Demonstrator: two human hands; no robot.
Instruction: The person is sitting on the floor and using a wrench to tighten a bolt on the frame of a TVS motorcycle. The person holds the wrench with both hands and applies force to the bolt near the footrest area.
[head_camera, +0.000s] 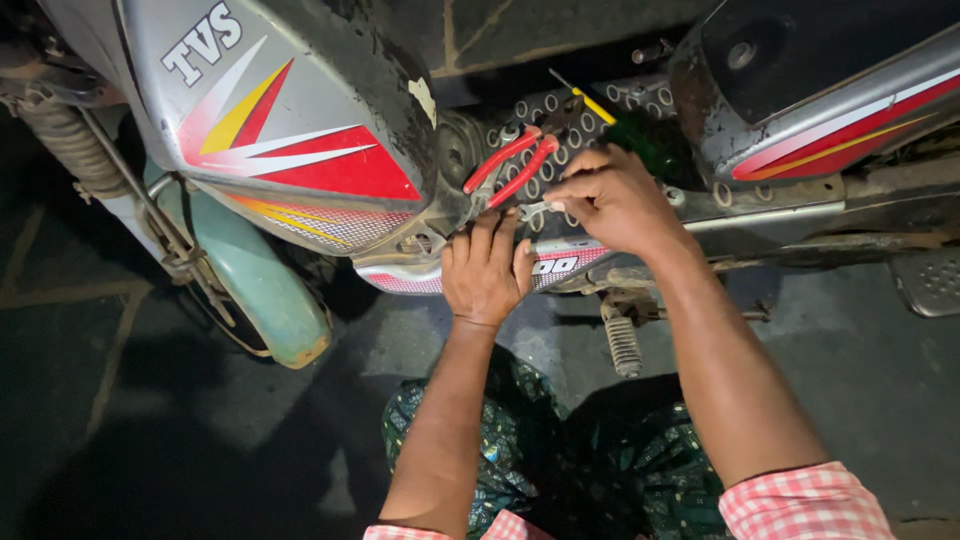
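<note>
The left hand (487, 272) presses flat, bracing the side panel (560, 268); at its 1 o'clock the right hand (612, 198) pinches a small spanner (534, 209) below red-handled pliers (510, 165).

Red-handled pliers (512, 165), grey panel (300, 130) with red-yellow-white streaks, pink-checked sleeves (800, 500).

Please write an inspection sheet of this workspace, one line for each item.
Surface: dark perforated metal footboard of a grey scooter with red and yellow stripes.
Job's things: small silver metal spanner; red-handled pliers resting on the footboard.
Clutter: yellow-handled tool, partly hidden.
Hands: left hand flat against the scooter's lower side panel; right hand pinches the spanner.
Cables: nothing seen.
Surroundings: green front mudguard, coiled kick spring, dark paved floor.
</note>
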